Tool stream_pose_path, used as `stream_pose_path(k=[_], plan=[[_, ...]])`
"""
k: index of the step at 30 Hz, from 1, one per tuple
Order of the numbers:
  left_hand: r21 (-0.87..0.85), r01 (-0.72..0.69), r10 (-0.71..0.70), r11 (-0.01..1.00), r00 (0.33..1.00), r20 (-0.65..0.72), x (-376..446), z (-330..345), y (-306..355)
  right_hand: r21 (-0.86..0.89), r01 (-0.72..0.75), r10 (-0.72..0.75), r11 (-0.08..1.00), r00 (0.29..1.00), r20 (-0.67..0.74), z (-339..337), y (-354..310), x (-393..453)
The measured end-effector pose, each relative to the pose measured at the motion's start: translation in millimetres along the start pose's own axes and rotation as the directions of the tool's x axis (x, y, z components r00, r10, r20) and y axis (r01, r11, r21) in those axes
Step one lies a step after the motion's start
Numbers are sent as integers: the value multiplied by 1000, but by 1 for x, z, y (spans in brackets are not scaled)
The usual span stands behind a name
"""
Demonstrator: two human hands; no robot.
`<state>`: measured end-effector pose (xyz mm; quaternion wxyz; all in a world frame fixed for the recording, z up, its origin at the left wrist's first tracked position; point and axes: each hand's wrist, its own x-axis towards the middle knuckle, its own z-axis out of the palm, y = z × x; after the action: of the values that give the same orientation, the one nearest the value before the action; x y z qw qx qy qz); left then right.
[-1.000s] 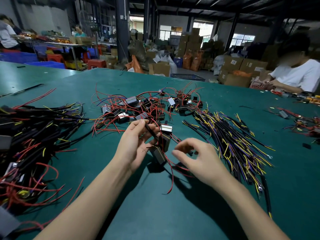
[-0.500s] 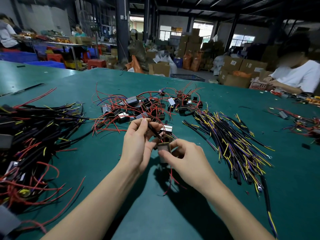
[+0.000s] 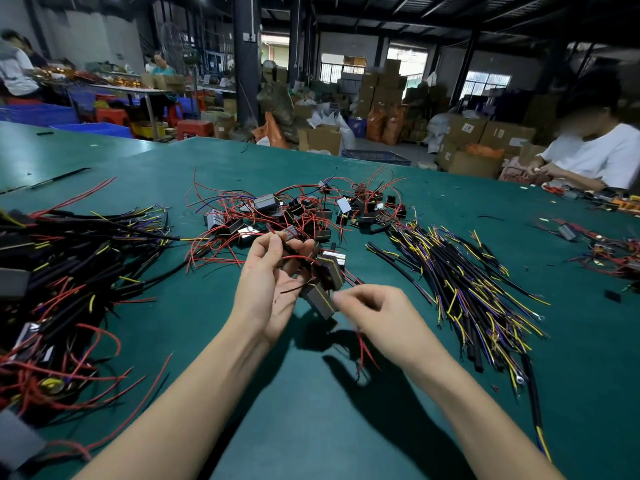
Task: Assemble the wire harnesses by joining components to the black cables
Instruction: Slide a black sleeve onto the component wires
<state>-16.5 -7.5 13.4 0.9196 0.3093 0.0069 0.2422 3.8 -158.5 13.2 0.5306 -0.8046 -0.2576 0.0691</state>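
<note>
My left hand [image 3: 268, 285] is raised over the green table [image 3: 311, 427] and holds a black cable [image 3: 294, 251] between thumb and fingers, with two small black box components [image 3: 330, 271] hanging by red wires beside its palm. My right hand [image 3: 377, 311], blurred by motion, has its curled fingertips at the lower box component [image 3: 318, 299], and red wires [image 3: 363, 351] trail down beneath it. A heap of box components with red wires [image 3: 294, 211] lies just beyond my hands. Loose black cables with yellow and purple leads [image 3: 460, 282] lie to the right.
A large pile of finished black and red harnesses [image 3: 59, 278] covers the table's left side. A seated person in a white shirt [image 3: 595, 154] works at the far right, with more parts [image 3: 606, 247] near them. Cartons and stools stand beyond the table's far edge.
My right hand has slid down and to the right, from under the upper box to the lower box. The red wires now hang lower beneath it. My left hand stays put with the cable.
</note>
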Motion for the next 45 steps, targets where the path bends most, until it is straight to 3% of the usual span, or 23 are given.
stream_pose_path(k=[3, 7, 10, 14, 17, 19, 21, 25, 27, 32, 34, 37, 39, 45], plan=[[30, 36, -36, 999, 999, -20, 2, -5, 1, 61, 125, -106, 990, 962, -251, -2, 5, 1], [90, 95, -89, 991, 993, -73, 6, -10, -1, -3, 253, -243, 967, 926, -290, 2, 9, -1], [58, 179, -176, 982, 983, -55, 6, -12, 1, 221, 223, -155, 949, 946, -284, 1, 11, 2], [67, 279, -281, 958, 960, 15, 4, -12, 2, 531, 114, 37, 840, 963, -267, -6, 14, 5], [78, 298, -302, 951, 953, 35, 3, -11, 1, 600, 76, 92, 796, 965, -245, -11, 16, 5], [90, 305, -309, 948, 950, 39, 3, -11, 1, 443, 104, 26, 891, 960, -278, -13, 19, 5], [107, 302, -309, 947, 950, 52, 2, -11, -1, 116, 150, -103, 982, 935, -338, -14, 24, 5], [111, 287, -295, 951, 953, 63, 2, -10, -5, -304, 300, -391, 904, 869, -304, -15, 25, 3], [103, 281, -288, 954, 955, 69, 2, -10, -5, -395, 337, -444, 855, 869, -219, -12, 24, 2], [105, 272, -282, 956, 955, 95, 2, -10, -5, -567, 189, -255, 802, 966, -37, -7, 22, 1], [124, 264, -276, 957, 957, 94, 2, -10, -6, -719, 207, -282, 664, 959, 15, -8, 24, 1], [136, 253, -266, 958, 961, 81, 2, -11, -7, -910, 193, -283, 366, 955, 88, -6, 22, 0], [126, 250, -260, 960, 963, 70, 2, -11, -7, -947, 158, -342, 279, 938, 56, -6, 18, 0], [87, 207, -212, 974, 976, 57, 3, -11, -5, -886, 219, -492, 409, 871, -12, -2, 16, -1]])
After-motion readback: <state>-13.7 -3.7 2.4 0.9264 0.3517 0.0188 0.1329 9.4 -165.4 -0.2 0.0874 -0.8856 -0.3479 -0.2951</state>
